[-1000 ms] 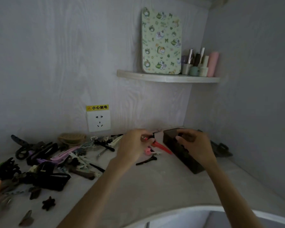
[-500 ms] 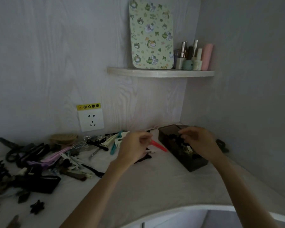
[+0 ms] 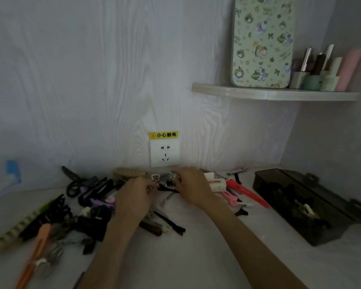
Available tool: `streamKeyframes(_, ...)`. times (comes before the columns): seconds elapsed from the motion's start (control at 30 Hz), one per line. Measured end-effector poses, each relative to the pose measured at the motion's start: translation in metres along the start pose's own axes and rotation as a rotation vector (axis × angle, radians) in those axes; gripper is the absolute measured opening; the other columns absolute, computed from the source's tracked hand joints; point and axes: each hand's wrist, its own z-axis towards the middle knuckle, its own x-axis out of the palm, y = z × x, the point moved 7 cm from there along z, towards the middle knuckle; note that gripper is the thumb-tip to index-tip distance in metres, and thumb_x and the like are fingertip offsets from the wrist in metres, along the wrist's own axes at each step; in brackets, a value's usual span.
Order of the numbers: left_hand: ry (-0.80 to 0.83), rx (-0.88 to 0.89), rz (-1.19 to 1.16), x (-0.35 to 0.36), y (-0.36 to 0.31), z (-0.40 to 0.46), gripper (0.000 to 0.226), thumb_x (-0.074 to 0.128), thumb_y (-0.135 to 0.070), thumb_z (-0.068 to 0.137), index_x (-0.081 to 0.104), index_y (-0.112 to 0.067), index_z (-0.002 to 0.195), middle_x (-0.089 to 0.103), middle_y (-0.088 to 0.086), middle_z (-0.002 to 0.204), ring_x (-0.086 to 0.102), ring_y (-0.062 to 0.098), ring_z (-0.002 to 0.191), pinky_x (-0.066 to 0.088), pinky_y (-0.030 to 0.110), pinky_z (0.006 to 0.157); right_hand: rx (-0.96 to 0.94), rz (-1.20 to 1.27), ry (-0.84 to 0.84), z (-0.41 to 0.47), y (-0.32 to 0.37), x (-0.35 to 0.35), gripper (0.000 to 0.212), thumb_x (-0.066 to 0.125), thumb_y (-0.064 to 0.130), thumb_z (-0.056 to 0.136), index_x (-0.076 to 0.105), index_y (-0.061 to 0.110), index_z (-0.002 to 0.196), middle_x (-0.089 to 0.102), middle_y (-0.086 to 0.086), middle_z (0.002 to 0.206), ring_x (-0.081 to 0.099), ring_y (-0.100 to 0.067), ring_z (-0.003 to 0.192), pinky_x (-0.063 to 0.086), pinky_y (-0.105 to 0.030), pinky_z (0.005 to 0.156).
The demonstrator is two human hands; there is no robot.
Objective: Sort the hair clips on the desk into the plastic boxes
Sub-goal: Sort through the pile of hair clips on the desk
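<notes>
Reaching into the hair clip pile [image 3: 88, 207] along the desk's [image 3: 196, 257] back edge, both hands look busy picking: left hand [image 3: 133, 199] has fingers curled, maybe pinching something, right hand [image 3: 192, 186] too blurry to tell. Dark plastic box [image 3: 313, 207] sits open toward the right edge, already holding some clips, so it's close for dropping.

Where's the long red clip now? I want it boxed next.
In the head view, the long red clip lies on the desk, right of centre, between the right hand and the dark plastic box.

Clips [image 3: 96, 207] left of box [image 3: 313, 207]
</notes>
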Motion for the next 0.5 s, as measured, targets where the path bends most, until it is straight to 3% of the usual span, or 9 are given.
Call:
streamKeyframes(0.13, 0.033, -0.024, 0.055, -0.002, 0.001, 0.001, 0.018, 0.057, -0.026, 0.083, 0.073, -0.021, 0.078, 0.072, -0.005, 0.095, 0.065, 0.016, 0.086, 0.052, 0.028, 0.071, 0.093, -0.059, 0.122, 0.005, -0.015, 0.006, 0.027, 0.056, 0.017, 0.086, 0.065, 0.017, 0.112, 0.067, -0.008, 0.114, 0.061, -0.027, 0.105, 0.049, -0.034, 0.085)
streamKeyframes(0.23, -0.063, -0.024, 0.026, -0.009, -0.007, 0.002, 0.016, 0.057, -0.021, 0.085, 0.072, -0.023, 0.083, 0.072, -0.003, 0.089, 0.060, 0.013, 0.073, 0.044, 0.025, 0.062, 0.108, -0.104, 0.187, 0.003, -0.023, 0.001, 0.031, 0.065, 0.021, 0.081, 0.063, 0.020, 0.111, 0.068, -0.005, 0.110, 0.062, -0.025, 0.102, 0.051, -0.034, 0.083)
streamKeyframes(0.33, -0.123, 0.060, -0.003, -0.004, -0.021, 0.010, 0.020, 0.056, -0.012, 0.087, 0.069, -0.021, 0.100, 0.068, -0.001, 0.104, 0.060, 0.018, 0.093, 0.050, 0.031, 0.076, 0.125, -0.153, 0.188, 0.001, -0.024, -0.003, 0.025, 0.070, 0.029, 0.077, 0.067, 0.010, 0.094, 0.070, -0.008, 0.096, 0.064, -0.026, 0.090, 0.053, -0.035, 0.077)
streamKeyframes(0.5, 0.171, 0.185, 0.236, 0.040, -0.035, 0.031, 0.035, 0.046, -0.022, 0.094, 0.057, -0.025, 0.127, 0.056, 0.000, 0.130, 0.044, 0.022, 0.121, 0.041, 0.034, 0.095, 0.102, -0.095, 0.208, -0.003, -0.020, -0.003, 0.024, 0.066, 0.019, 0.079, 0.062, -0.002, 0.090, 0.066, -0.015, 0.095, 0.062, -0.028, 0.086, 0.054, -0.042, 0.076)
